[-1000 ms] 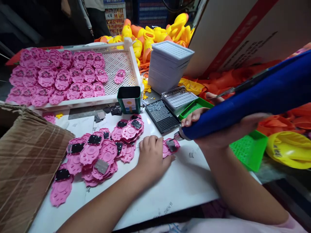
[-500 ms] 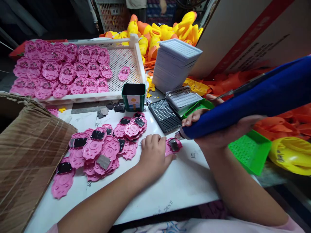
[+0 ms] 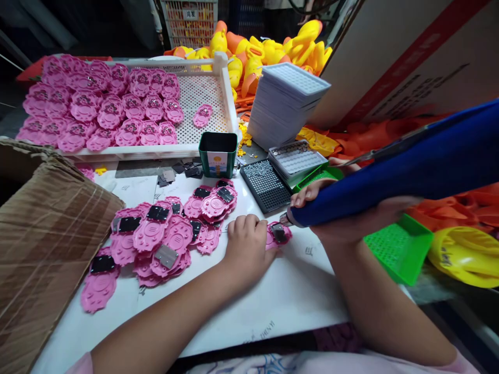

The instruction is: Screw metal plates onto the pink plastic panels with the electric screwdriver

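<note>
My left hand [image 3: 248, 246] rests on the white tabletop with its fingers closed round a pink plastic casing [image 3: 281, 234] that carries a dark plate. Part of this casing is hidden under the fingers. In my right hand [image 3: 346, 223] is a blue electric screwdriver [image 3: 374, 179], tilted, its metal tip on or just over the casing's plate; actual contact I cannot make out. Left of my left hand lies a loose heap of similar pink casings [image 3: 177, 236], many with black or grey plates. A black perforated tray [image 3: 265, 184] of small screws sits just beyond the casing.
A white crate [image 3: 202, 88] at the back holds rows of pink parts. Nearby stand a dark green cup [image 3: 218, 156] and a tall stack of white trays [image 3: 286, 104]. A cardboard box [image 3: 50, 239] borders the left, green baskets [image 3: 403, 249] and orange-yellow pieces the right.
The camera view has shifted slightly. Both hands keep their grip, and the screwdriver stays over the casing, nearly unchanged in tilt.
</note>
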A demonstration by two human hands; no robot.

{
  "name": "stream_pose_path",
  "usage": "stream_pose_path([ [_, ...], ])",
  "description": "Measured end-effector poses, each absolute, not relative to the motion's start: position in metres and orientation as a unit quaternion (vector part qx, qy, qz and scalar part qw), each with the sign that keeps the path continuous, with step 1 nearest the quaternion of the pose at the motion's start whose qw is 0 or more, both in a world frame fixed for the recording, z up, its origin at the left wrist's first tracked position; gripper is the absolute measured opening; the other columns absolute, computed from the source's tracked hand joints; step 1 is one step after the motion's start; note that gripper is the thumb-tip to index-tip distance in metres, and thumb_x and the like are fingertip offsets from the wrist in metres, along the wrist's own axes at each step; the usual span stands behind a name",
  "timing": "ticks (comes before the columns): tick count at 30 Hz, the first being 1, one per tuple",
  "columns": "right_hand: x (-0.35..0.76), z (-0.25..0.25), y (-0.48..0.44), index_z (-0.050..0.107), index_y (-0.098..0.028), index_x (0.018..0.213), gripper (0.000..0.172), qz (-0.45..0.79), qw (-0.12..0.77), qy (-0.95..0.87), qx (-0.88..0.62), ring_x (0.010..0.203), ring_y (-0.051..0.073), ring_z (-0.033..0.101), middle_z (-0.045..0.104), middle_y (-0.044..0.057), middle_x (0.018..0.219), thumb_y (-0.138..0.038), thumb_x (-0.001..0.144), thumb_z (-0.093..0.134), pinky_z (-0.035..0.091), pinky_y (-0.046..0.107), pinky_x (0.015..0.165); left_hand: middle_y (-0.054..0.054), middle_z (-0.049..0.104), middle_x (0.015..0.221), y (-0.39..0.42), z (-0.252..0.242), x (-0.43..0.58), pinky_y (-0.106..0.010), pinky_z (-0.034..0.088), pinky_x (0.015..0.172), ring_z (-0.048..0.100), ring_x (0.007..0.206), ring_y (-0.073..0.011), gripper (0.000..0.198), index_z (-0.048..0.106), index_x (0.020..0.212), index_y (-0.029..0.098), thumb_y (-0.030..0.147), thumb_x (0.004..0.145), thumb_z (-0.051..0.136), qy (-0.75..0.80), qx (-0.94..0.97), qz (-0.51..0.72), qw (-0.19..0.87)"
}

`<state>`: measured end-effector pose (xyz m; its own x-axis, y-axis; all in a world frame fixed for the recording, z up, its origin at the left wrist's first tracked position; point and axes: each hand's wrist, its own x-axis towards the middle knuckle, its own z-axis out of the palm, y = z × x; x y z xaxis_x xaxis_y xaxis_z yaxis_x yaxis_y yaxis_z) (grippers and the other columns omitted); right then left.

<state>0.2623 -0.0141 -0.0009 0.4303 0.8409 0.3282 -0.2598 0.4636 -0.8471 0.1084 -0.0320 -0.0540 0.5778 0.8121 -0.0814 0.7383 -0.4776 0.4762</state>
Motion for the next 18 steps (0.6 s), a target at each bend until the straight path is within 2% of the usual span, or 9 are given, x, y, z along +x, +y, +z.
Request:
stream_pose_path([
  [6,0.263,-0.005,-0.013,0.068,-0.032,0.092,0.052,0.436,0.709,-0.474,-0.286,0.044,0.021,0.063,0.072,0.0,0.059,-0.073,0.061,0.072,0.054,0.033,0.039,-0.01,0.058,0.116,-0.033,-0.05,0.112,-0.043,0.037,0.091,0.048,0.109,-0.0306,0.04,0.06,0.118,0.019,0.039,0.085,0.071,0.467,0.846,0.058,0.25],
  [12,0.265,-0.009,-0.009,0.066,-0.033,0.096,0.042,0.481,0.679,-0.495,-0.25,0.051,0.021,0.066,0.074,0.0,0.066,-0.065,0.07,0.072,0.056,0.031,0.046,-0.01,0.059,0.116,-0.033,-0.049,0.111,-0.043,0.038,0.092,0.048,0.111,-0.0303,0.036,0.062,0.117,0.02,0.038,0.086,0.069,0.468,0.839,0.063,0.27],
  [18,0.274,-0.008,-0.014,0.067,-0.035,0.097,0.051,0.474,0.697,-0.476,-0.25,0.052,0.019,0.064,0.071,-0.002,0.065,-0.076,0.066,0.068,0.056,0.033,0.05,-0.009,0.058,0.117,-0.031,-0.051,0.107,-0.043,0.039,0.094,0.048,0.113,-0.0308,0.041,0.061,0.12,0.02,0.041,0.085,0.07,0.451,0.849,0.069,0.265],
])
